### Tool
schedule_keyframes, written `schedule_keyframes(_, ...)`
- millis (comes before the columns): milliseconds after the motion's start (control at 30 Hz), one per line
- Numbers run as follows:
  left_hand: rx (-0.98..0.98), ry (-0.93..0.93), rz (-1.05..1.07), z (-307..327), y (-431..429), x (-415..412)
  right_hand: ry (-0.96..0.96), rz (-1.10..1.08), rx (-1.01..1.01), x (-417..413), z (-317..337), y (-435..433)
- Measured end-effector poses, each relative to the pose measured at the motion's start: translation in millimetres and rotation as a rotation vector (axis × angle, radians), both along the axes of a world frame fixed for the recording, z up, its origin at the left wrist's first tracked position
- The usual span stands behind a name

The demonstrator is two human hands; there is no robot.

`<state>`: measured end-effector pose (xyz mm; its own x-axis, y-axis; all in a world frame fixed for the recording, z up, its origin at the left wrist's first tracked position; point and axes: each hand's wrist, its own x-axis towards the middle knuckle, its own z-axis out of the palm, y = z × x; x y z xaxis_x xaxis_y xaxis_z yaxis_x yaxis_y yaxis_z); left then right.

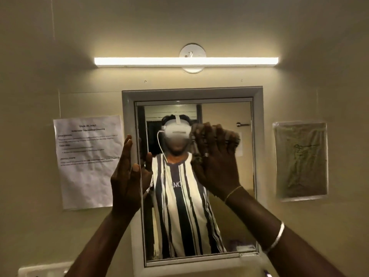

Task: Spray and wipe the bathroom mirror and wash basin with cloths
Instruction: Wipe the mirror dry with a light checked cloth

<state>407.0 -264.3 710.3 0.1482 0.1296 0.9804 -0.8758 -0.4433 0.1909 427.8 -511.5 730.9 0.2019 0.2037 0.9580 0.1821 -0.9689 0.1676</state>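
While left hand (127, 176) touches the mirror (227, 114) edge, grip spread, right hand (215, 156) spread flat upon it

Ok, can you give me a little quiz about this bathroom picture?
1. True or false: the long white strip light above the grey-framed rectangular mirror is lit.
2. The right hand lies flat against: A) the beige wall B) the mirror's glass C) the strip light
3. Fill in: the crinkled white printed paper sheet hangs on the wall to the mirror's ____ side.
Key: 1 true; 2 B; 3 left.
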Motion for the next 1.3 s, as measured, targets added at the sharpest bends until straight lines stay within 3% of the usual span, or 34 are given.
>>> schedule_keyframes(200, 0.056, -0.081, -0.045, -3, -7, 3, -0.008, -0.084, 0.273, -4, -27, -51)
schedule_keyframes(400, 0.065, -0.065, -0.129, -6, -4, 10, 0.033, -0.026, 0.463, 0, -35, -10)
schedule_keyframes(600, 0.074, -0.028, -0.236, -8, 3, 11, 0.136, 0.066, 0.221, 1, -42, 68)
schedule_keyframes(800, 0.071, 0.002, -0.208, -14, 7, 10, 0.186, 0.142, -0.097, -2, -54, 130)
schedule_keyframes(1033, 0.079, 0.000, -0.189, -22, 10, 9, 0.117, 0.056, -0.338, 5, -63, 90)
schedule_keyframes(1167, 0.093, -0.058, -0.257, -20, -1, 2, 0.075, 0.042, -0.140, -3, -75, 38)
schedule_keyframes(1300, 0.077, -0.061, -0.343, -20, -2, 2, 0.080, -0.057, 0.199, -10, -93, -23)
